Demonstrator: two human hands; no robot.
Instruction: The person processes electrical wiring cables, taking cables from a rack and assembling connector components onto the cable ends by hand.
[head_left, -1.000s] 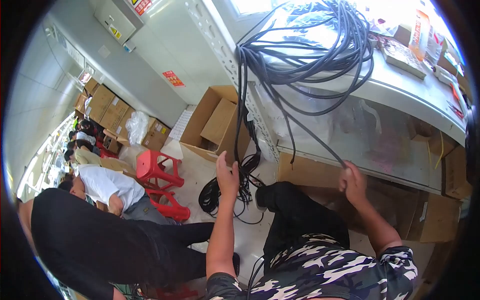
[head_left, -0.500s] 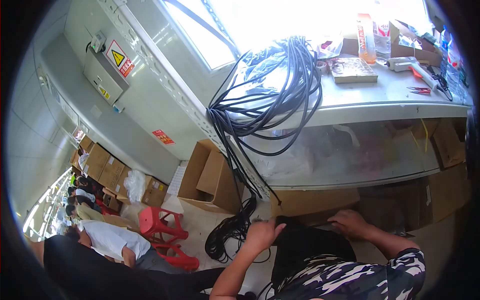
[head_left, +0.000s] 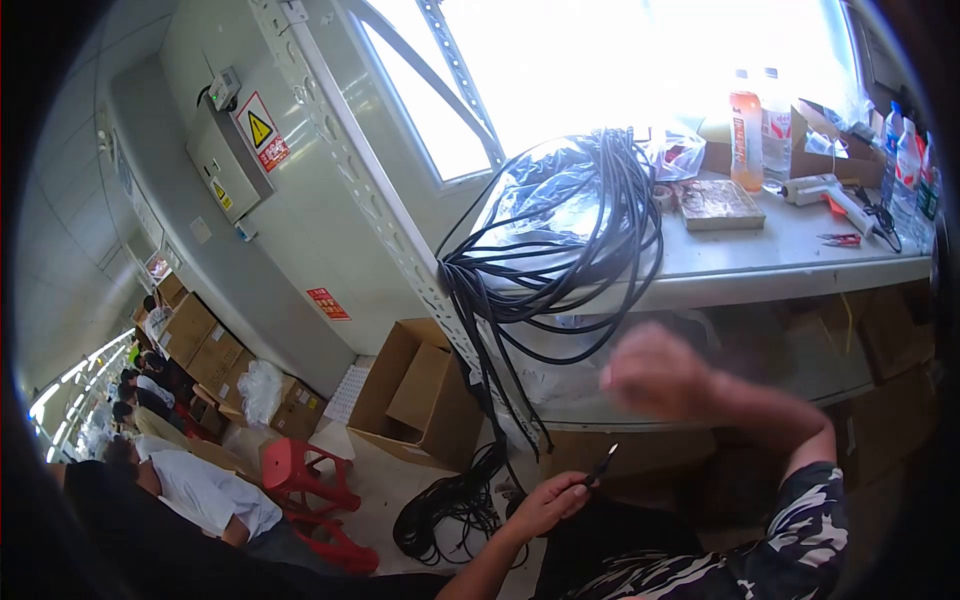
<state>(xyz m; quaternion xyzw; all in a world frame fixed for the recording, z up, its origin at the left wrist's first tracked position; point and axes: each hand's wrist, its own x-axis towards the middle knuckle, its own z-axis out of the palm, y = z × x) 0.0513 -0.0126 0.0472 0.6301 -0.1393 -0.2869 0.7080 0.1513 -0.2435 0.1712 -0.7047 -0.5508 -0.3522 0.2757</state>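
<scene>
Low in the view, my left hand (head_left: pixel 552 503) is closed, thumb against fingers, around a slim black cable end (head_left: pixel 600 468) with a bright metallic tip pointing up. What exactly the tip is, I cannot make out. My right hand (head_left: pixel 660 375) is raised in front of the lower shelf, smeared by motion; its fingers do not show clearly. To the left of it, a big bundle of black cables (head_left: pixel 560 330) hangs over the bench edge, tied at the rack post. More black cable (head_left: pixel 450 515) lies coiled on the floor.
The white bench (head_left: pixel 700 255) bears bottles (head_left: pixel 746 140), a flat block (head_left: pixel 720 205), a glue gun (head_left: pixel 835 200) and red-handled pliers (head_left: pixel 840 240). An open carton (head_left: pixel 420 440) and red stools (head_left: pixel 300 475) stand left, near a person in a white shirt (head_left: pixel 205 490).
My right hand has risen from my lap to the front of the shelf. My left hand has moved slightly down and right, now showing the black cable end. The view has tilted up.
</scene>
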